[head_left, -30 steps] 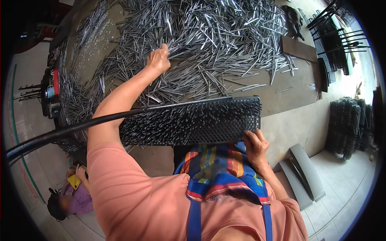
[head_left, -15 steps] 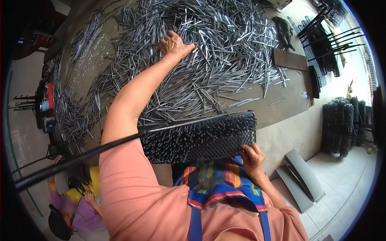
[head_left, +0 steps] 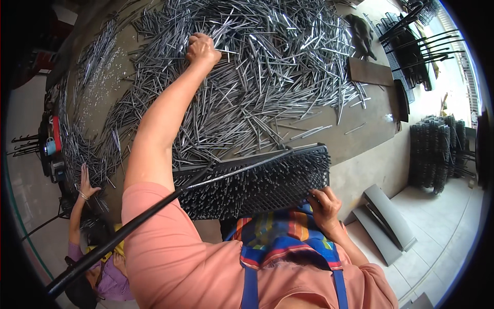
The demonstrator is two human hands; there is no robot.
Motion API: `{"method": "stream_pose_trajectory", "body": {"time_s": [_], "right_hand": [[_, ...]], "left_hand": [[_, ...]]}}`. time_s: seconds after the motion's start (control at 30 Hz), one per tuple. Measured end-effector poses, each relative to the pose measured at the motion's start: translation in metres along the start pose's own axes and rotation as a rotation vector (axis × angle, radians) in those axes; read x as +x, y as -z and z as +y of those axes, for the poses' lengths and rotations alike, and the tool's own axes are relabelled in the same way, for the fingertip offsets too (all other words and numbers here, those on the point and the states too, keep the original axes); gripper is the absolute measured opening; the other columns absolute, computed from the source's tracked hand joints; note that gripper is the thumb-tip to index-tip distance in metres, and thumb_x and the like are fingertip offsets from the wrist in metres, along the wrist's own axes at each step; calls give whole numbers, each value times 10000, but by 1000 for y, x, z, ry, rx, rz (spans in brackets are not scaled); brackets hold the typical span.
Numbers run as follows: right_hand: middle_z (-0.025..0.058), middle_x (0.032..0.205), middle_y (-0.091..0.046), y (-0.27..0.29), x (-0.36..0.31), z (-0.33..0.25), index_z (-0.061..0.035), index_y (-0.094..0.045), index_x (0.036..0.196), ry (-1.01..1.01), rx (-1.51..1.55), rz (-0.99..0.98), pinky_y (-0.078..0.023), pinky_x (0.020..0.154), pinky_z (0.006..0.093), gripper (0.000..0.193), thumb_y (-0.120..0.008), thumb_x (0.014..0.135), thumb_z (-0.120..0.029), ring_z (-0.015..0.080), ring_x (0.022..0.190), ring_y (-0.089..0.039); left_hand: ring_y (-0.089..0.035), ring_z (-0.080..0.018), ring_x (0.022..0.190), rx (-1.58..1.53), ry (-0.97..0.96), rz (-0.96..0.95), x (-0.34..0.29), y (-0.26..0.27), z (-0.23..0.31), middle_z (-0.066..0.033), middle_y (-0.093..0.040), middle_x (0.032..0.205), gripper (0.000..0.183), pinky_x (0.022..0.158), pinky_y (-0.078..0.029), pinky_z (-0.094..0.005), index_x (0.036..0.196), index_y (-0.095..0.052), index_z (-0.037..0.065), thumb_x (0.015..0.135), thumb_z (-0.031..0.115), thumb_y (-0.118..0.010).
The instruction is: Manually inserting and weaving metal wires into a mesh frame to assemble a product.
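My left hand (head_left: 204, 50) is stretched out over a heap of thin grey rods (head_left: 262, 82), its fingers curled closed among them. What those fingers hold, if anything, is hidden. In front of my body, a black mesh rack (head_left: 303, 196) stands filled with many upright dark pins or rod ends, more thinly toward its right side. My right hand (head_left: 325, 205) is closed at the rack's near right corner, fingertips bent over the edge. Its palm side does not show.
A black bar (head_left: 118, 234) slants across my left upper arm toward the rack. At lower left, a co-worker's hand (head_left: 87, 186) is spread over rods. A brown board (head_left: 369, 72) and dark glove (head_left: 360, 36) lie at right, with stacked black racks (head_left: 432, 154) and grey panels (head_left: 383, 226) beyond.
My left hand has moved left and slightly farther away over the rods, its thumb drawing in. The bar has tilted more steeply. The co-worker's hand has reached up onto the rods.
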State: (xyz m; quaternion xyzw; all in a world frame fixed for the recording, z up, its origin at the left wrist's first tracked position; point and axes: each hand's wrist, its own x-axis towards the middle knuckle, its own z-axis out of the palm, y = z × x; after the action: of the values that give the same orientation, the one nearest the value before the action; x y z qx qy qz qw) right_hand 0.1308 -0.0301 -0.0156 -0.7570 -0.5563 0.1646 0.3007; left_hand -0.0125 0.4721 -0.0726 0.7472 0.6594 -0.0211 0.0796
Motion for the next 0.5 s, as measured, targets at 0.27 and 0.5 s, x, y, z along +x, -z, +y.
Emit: {"method": "stream_pose_trajectory", "body": {"time_s": [0.27,0.5], "right_hand": [[83,731,-573,0,-4,1,-66,-650,852,26,33,57,-464,502,351,183,-740,705,-3,260,605,-600],[86,716,-600,22,2,-2,-12,-659,842,8,253,122,-440,563,291,124,-691,739,48,196,616,-578]], "left_hand": [[-636,-422,1016,-111,-74,-43,-57,2,-36,-278,-639,1088,387,876,-522,-474,1101,-504,-41,755,102,-599],[-610,-226,526,-1284,98,-133,-96,4,-86,-152,-660,726,130,499,-516,-347,729,-604,-69,611,-85,-656]]}}
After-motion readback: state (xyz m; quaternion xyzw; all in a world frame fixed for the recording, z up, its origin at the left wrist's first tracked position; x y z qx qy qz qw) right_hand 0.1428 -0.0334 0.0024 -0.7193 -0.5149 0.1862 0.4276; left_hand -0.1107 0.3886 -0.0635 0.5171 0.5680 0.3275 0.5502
